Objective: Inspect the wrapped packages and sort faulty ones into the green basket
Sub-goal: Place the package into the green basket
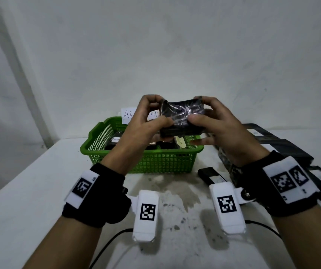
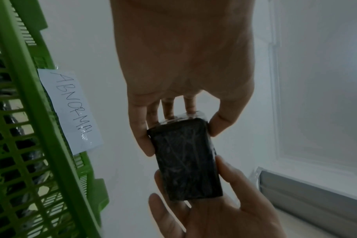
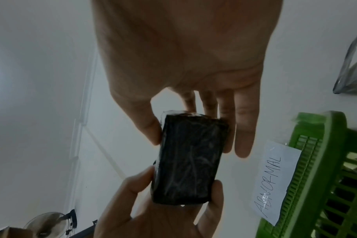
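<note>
Above the green basket (image 1: pixel 116 152), in the head view, a black wrapped package (image 1: pixel 182 117) is held up between both hands, a small block under crinkled clear film that catches the light in pale streaks. Its long axis runs left to right across the view, one broad face turned toward the camera. The left hand (image 1: pixel 148 117) pinches its left end with thumb in front and fingers curled over the top; the right hand (image 1: pixel 214 123) grips the right end the same way, its little finger stretched out loose below. The basket stands on the white surface (image 1: pixel 29 191) just beneath, with dark packages inside and a paper label (image 1: pixel 130 115) at its far rim; more dark packages (image 1: pixel 284 146) lie to the right, some under the right wrist, while the left half of the surface is open. From the left wrist, the package (image 2: pixel 185 159) points away along the hand, its near end pinched between the left hand's (image 2: pixel 183 64) thumb and fingers, and its far end gripped by the right hand (image 2: pixel 210 214); the basket's wall (image 2: pixel 41 112) and the label (image 2: pixel 71 109), reading ABNORMAL, lie off to the side, apart from it. From the right wrist, the package (image 3: pixel 190 157) again runs lengthwise between the right hand (image 3: pixel 183 56) and the left hand (image 3: pixel 157 217), film bunched white at the nearer end, with the basket rim (image 3: pixel 320 145) and label (image 3: pixel 275 182) beside it and bare wall on the other side.
</note>
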